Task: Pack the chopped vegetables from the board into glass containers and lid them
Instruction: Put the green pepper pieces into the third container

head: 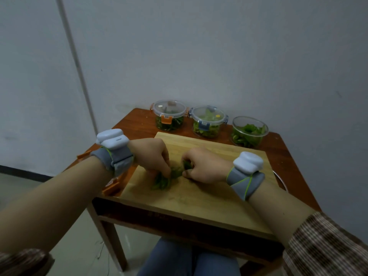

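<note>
A small heap of chopped green vegetables point(162, 181) lies in the middle of the wooden cutting board point(199, 198). My left hand point(151, 156) and my right hand point(205, 166) meet over the heap, fingers curled down and closed on the greens from both sides. At the back of the table stand three round glass containers with greens inside: one with an orange-clipped lid point(169, 114), one with a blue-clipped lid point(208, 121), and an unlidded one point(250, 131) at the right.
The board covers most of a small reddish wooden table point(137, 120) set against a grey wall. An orange-clipped lid point(111, 188) lies at the table's left edge under my left wrist. A round metal rim point(281, 181) shows at the board's right edge.
</note>
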